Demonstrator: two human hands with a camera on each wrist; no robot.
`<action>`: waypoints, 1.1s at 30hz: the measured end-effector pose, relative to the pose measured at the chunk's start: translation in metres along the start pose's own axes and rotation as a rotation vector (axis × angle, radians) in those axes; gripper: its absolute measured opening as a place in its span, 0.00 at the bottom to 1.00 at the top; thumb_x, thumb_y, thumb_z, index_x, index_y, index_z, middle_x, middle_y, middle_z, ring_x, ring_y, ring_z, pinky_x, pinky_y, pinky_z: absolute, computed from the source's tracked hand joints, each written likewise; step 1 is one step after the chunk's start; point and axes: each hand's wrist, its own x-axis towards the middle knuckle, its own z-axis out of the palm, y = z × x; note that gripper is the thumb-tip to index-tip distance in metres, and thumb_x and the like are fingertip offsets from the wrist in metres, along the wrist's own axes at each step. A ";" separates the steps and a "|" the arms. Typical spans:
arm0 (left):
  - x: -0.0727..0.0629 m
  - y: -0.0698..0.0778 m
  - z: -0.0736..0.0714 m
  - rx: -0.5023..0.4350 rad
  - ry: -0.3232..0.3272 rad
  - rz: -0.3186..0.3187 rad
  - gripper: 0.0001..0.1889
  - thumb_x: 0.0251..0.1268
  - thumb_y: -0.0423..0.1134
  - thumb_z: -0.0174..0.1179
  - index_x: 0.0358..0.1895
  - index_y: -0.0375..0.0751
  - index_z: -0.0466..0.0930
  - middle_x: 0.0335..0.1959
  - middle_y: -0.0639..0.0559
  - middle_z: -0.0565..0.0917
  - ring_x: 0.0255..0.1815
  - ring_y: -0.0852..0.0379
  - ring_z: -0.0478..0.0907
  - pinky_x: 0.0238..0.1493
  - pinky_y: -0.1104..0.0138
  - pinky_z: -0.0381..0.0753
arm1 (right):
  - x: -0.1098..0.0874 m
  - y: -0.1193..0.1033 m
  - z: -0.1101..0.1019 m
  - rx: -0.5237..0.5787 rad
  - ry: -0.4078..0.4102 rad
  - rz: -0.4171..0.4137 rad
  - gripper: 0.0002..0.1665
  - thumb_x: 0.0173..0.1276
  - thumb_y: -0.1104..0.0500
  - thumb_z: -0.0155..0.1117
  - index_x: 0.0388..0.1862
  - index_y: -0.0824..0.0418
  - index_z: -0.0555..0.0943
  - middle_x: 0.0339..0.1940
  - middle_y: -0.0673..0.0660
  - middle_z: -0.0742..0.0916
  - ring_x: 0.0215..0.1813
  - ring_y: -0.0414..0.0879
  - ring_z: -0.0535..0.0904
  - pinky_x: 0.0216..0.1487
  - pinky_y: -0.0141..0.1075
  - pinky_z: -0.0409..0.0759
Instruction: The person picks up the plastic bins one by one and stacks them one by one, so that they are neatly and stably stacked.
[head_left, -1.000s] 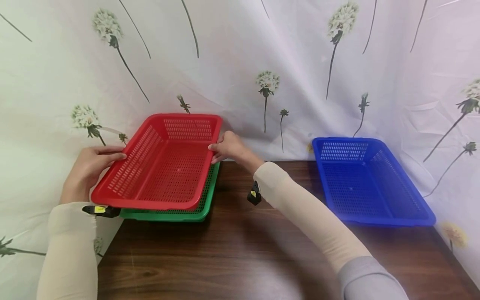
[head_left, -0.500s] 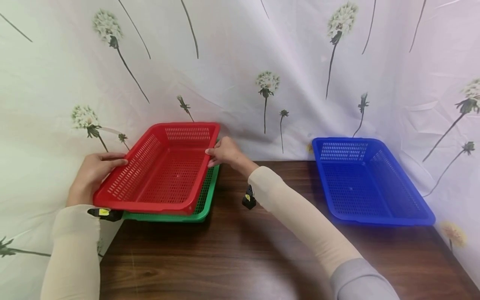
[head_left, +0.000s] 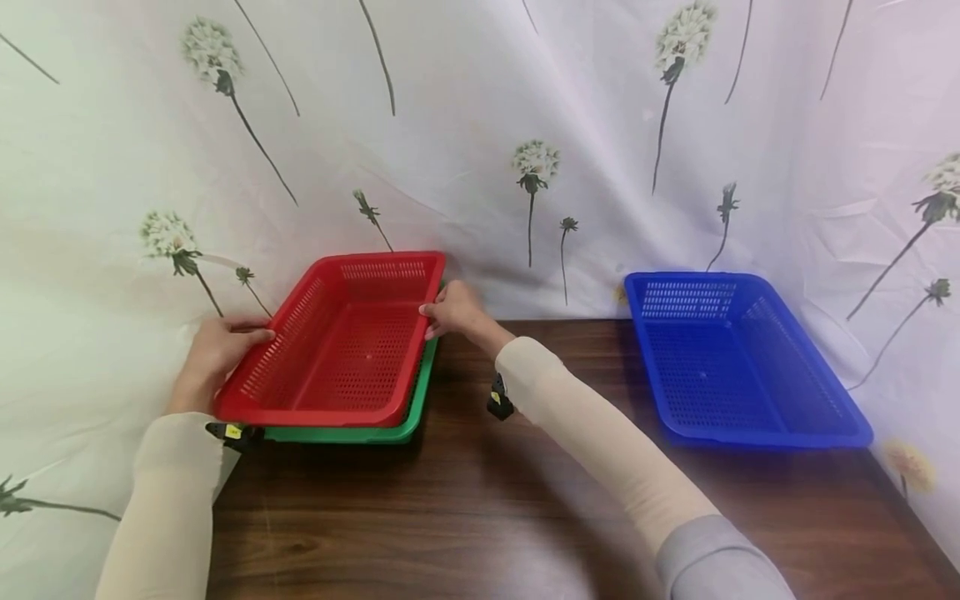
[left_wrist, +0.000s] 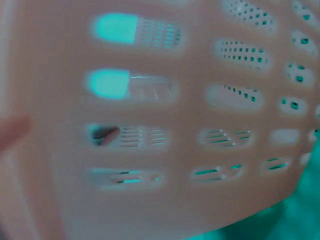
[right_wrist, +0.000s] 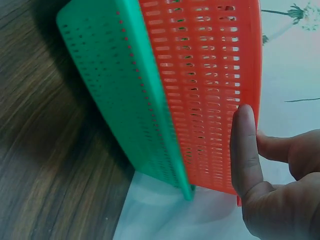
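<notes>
Red basket (head_left: 356, 358): lower part inside green basket (head_left: 337, 434), rim above green's. Clamped at left rim by left hand (head_left: 221, 350), at right rim by right hand (head_left: 461, 310). In way along green's right side: rim, just beside red's wall. Beneath green: wood table (head_left: 375, 517). Behind green: dandelion-print cloth (head_left: 480, 100), also leftward. Right of green, well apart: blue basket (head_left: 701, 375).

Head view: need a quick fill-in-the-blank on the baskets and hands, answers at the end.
1. The left hand and right hand hold the upper basket, coloured ____.
2. The lower basket, beneath it, is coloured ____.
3. The separate basket, untouched by either hand, is coloured ____.
4. The total count of baskets is ____.

Missing words: red; green; blue; three.
</notes>
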 end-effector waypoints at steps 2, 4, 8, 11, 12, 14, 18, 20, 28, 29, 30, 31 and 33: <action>-0.001 -0.002 0.003 0.013 -0.011 0.000 0.24 0.76 0.41 0.66 0.65 0.26 0.81 0.40 0.61 0.90 0.33 0.73 0.77 0.37 0.78 0.78 | 0.001 0.003 0.003 -0.032 0.014 0.001 0.13 0.81 0.63 0.64 0.41 0.75 0.83 0.37 0.71 0.92 0.34 0.55 0.93 0.34 0.34 0.90; -0.002 -0.003 0.007 0.015 -0.040 -0.009 0.24 0.78 0.40 0.63 0.67 0.25 0.79 0.46 0.50 0.91 0.35 0.72 0.78 0.37 0.77 0.79 | 0.002 0.007 0.006 -0.060 0.033 0.001 0.13 0.81 0.63 0.63 0.41 0.75 0.82 0.37 0.70 0.91 0.35 0.56 0.93 0.33 0.33 0.90; -0.002 -0.007 0.013 0.017 -0.101 -0.033 0.26 0.80 0.41 0.60 0.70 0.24 0.75 0.63 0.29 0.82 0.39 0.66 0.79 0.38 0.74 0.80 | 0.004 0.015 0.009 -0.112 0.042 -0.031 0.11 0.80 0.65 0.63 0.48 0.76 0.80 0.39 0.71 0.91 0.37 0.59 0.94 0.31 0.33 0.90; -0.001 -0.011 0.014 0.021 -0.156 -0.040 0.28 0.81 0.40 0.59 0.73 0.23 0.72 0.67 0.24 0.77 0.40 0.67 0.79 0.39 0.75 0.80 | 0.003 0.022 0.012 -0.131 0.001 -0.070 0.14 0.79 0.70 0.61 0.58 0.78 0.77 0.45 0.73 0.89 0.40 0.63 0.93 0.32 0.33 0.90; -0.001 -0.012 0.013 0.016 -0.178 -0.040 0.28 0.80 0.40 0.59 0.74 0.22 0.70 0.69 0.23 0.76 0.40 0.68 0.79 0.40 0.75 0.81 | 0.002 0.025 0.013 -0.136 -0.012 -0.076 0.15 0.78 0.71 0.60 0.59 0.78 0.77 0.46 0.74 0.89 0.40 0.64 0.93 0.32 0.34 0.90; 0.000 -0.014 0.013 0.007 -0.219 -0.035 0.30 0.80 0.38 0.59 0.75 0.21 0.66 0.71 0.21 0.73 0.40 0.72 0.80 0.41 0.76 0.82 | -0.001 0.029 0.016 -0.143 -0.036 -0.079 0.16 0.77 0.73 0.59 0.61 0.77 0.77 0.47 0.73 0.89 0.41 0.64 0.93 0.34 0.36 0.91; 0.000 -0.015 0.012 0.001 -0.249 -0.034 0.32 0.79 0.35 0.58 0.77 0.18 0.62 0.74 0.20 0.69 0.42 0.74 0.81 0.43 0.74 0.86 | -0.004 0.035 0.022 -0.181 -0.051 -0.056 0.14 0.78 0.71 0.62 0.59 0.75 0.80 0.46 0.70 0.89 0.39 0.61 0.93 0.38 0.40 0.92; 0.000 -0.015 0.014 0.015 -0.252 -0.039 0.32 0.80 0.35 0.58 0.77 0.18 0.62 0.74 0.20 0.70 0.45 0.69 0.82 0.44 0.74 0.85 | -0.006 0.038 0.024 -0.189 -0.067 -0.039 0.15 0.79 0.68 0.63 0.60 0.73 0.80 0.47 0.68 0.90 0.39 0.59 0.93 0.39 0.40 0.92; -0.001 -0.017 0.019 0.025 -0.253 -0.069 0.29 0.81 0.35 0.56 0.75 0.17 0.64 0.67 0.19 0.75 0.45 0.55 0.87 0.45 0.68 0.87 | -0.007 0.048 0.032 -0.175 -0.061 -0.027 0.15 0.81 0.62 0.62 0.59 0.71 0.81 0.47 0.65 0.91 0.37 0.52 0.93 0.33 0.33 0.90; -0.001 -0.018 0.019 0.023 -0.251 -0.074 0.29 0.81 0.35 0.56 0.74 0.17 0.65 0.67 0.19 0.76 0.45 0.55 0.87 0.45 0.66 0.87 | -0.008 0.048 0.033 -0.175 -0.053 -0.031 0.15 0.81 0.62 0.62 0.59 0.71 0.81 0.46 0.65 0.91 0.37 0.52 0.93 0.32 0.33 0.90; -0.001 -0.018 0.019 0.024 -0.248 -0.078 0.28 0.82 0.35 0.56 0.74 0.17 0.65 0.66 0.19 0.76 0.44 0.56 0.87 0.45 0.66 0.88 | -0.008 0.049 0.033 -0.174 -0.047 -0.035 0.15 0.81 0.62 0.62 0.58 0.71 0.81 0.45 0.65 0.91 0.37 0.52 0.93 0.32 0.33 0.90; -0.001 -0.018 0.019 0.025 -0.246 -0.082 0.28 0.82 0.35 0.55 0.74 0.18 0.66 0.66 0.19 0.77 0.43 0.56 0.87 0.46 0.65 0.88 | -0.008 0.050 0.034 -0.175 -0.041 -0.037 0.15 0.81 0.62 0.62 0.58 0.72 0.81 0.44 0.65 0.91 0.36 0.52 0.93 0.32 0.32 0.90; -0.002 -0.018 0.020 0.031 -0.237 -0.086 0.28 0.82 0.36 0.55 0.74 0.18 0.67 0.65 0.20 0.78 0.42 0.57 0.87 0.45 0.66 0.87 | -0.008 0.050 0.035 -0.180 -0.030 -0.040 0.14 0.81 0.62 0.62 0.58 0.72 0.81 0.42 0.64 0.91 0.35 0.51 0.93 0.31 0.32 0.89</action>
